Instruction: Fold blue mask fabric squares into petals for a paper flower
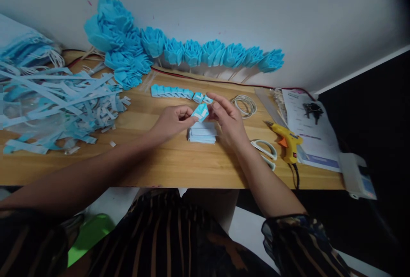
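Observation:
A small folded blue fabric piece (pixel 200 113) with white strips on it is pinched by my left hand (pixel 177 119), thumb on its lower left edge. My right hand (pixel 229 119) is at the piece's right side, its index finger stretched out and the other fingers curled; whether it touches the piece I cannot tell. Just below lies a stack of pale blue fabric pieces (pixel 202 133), partly covered by the held one. Behind my hands runs a row of folded blue pieces (pixel 171 92), with two separate ones near my right index finger.
Blue fabric flowers (pixel 213 52) on sticks line the wall. Cut strips (pixel 64 101) heap up on the left. To the right lie a coil of cord (pixel 245 106), scissors (pixel 266 152), a yellow glue gun (pixel 288 142), a printed sheet (pixel 315 140) and keys (pixel 313 110).

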`<state>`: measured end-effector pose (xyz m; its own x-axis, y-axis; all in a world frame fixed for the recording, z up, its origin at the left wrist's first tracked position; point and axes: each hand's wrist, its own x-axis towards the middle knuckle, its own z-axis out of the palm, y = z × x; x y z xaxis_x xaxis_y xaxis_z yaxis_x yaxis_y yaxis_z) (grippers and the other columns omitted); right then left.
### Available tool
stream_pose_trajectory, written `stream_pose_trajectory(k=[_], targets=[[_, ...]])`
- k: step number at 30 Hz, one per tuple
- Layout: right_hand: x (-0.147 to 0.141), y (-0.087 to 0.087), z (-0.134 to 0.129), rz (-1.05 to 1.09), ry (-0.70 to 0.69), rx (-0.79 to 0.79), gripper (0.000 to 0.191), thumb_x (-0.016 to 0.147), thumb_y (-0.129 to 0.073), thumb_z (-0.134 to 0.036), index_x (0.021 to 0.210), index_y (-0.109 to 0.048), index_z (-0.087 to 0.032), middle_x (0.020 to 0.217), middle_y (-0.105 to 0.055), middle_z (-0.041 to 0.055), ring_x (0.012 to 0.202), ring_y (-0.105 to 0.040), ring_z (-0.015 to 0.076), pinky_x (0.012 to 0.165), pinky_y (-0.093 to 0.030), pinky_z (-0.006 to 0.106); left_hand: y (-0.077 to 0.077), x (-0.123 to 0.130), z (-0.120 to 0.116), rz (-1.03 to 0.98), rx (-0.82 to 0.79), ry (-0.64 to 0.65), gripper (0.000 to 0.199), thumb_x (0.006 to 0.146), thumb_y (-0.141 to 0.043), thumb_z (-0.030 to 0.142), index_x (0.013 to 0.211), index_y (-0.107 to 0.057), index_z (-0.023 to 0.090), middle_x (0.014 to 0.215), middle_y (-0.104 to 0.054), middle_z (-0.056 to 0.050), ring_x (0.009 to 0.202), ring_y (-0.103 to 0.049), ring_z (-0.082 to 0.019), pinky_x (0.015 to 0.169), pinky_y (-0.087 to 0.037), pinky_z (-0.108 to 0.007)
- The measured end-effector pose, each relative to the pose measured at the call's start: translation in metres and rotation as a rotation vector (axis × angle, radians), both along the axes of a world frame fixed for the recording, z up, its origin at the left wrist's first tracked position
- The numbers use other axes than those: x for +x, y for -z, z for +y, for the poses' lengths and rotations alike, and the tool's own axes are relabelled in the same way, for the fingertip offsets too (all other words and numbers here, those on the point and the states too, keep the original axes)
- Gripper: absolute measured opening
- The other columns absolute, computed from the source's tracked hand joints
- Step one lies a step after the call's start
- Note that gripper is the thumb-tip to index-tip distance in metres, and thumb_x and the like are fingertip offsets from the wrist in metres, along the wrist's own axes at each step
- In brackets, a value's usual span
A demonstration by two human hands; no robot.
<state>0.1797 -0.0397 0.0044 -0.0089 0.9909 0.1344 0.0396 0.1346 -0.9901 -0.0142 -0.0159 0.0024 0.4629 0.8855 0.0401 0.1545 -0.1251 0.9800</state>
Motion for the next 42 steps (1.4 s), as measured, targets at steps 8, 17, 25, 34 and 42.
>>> stream_pose_trajectory(k=[8,17,25,34,42], targets=[[-0.0002,0.0027,0.0009,-0.020,-0.094,0.034,0.045,0.083,-0.080,-0.041,0.125,-0.069,-0.029,0.083,-0.063,-0.0034,0.074,-0.061,0.0124,0.073,-0.054,0.030,0.0014,0.0003,0.0026,-0.019,-0.012,-0.003,0.017,0.081,-0.065,0.031,0.072,-0.060,0.018,0.065,-0.058,0.002,0.059,-0.048,-0.009,0.056,-0.035,-0.023],[-0.0002,0.0058,0.0011,0.021,-0.039,0.013,0.044,0.081,-0.082,-0.047,0.120,-0.072,-0.029,0.082,-0.065,-0.0037,0.073,-0.061,0.0124,0.074,-0.056,0.030,0.0003,0.0011,-0.0002,0.027,-0.001,0.010,0.016,0.079,-0.066,0.030,0.071,-0.061,0.017,0.061,-0.056,0.004,0.056,-0.045,-0.008,0.052,-0.031,-0.022],[-0.0034,-0.0005,-0.0018,-0.027,-0.096,0.011,0.052,0.080,-0.081,-0.056,0.123,-0.070,-0.030,0.084,-0.062,-0.0024,0.076,-0.057,0.0141,0.071,-0.053,0.030,0.0002,0.0001,-0.0008,0.040,0.006,0.027,0.019,0.081,-0.065,0.030,0.068,-0.059,0.017,0.058,-0.053,0.004,0.054,-0.043,-0.008,0.052,-0.030,-0.022],[-0.0022,0.0008,-0.0018,-0.041,-0.021,0.012,0.039,0.090,-0.070,-0.055,0.120,-0.072,-0.031,0.078,-0.060,-0.0025,0.070,-0.055,0.0136,0.069,-0.052,0.031,-0.0021,0.0010,-0.0031,0.043,-0.018,0.042,0.016,0.081,-0.066,0.027,0.070,-0.061,0.018,0.059,-0.059,0.003,0.054,-0.049,-0.009,0.052,-0.034,-0.023],[-0.0019,0.0020,0.0002,-0.018,-0.050,-0.002,0.046,0.083,-0.078,-0.047,0.123,-0.069,-0.029,0.083,-0.065,-0.0027,0.074,-0.062,0.0137,0.074,-0.054,0.031,0.0001,0.0001,0.0020,-0.018,-0.024,-0.054,0.017,0.082,-0.067,0.029,0.072,-0.062,0.017,0.066,-0.059,0.003,0.060,-0.048,-0.009,0.057,-0.035,-0.023]])
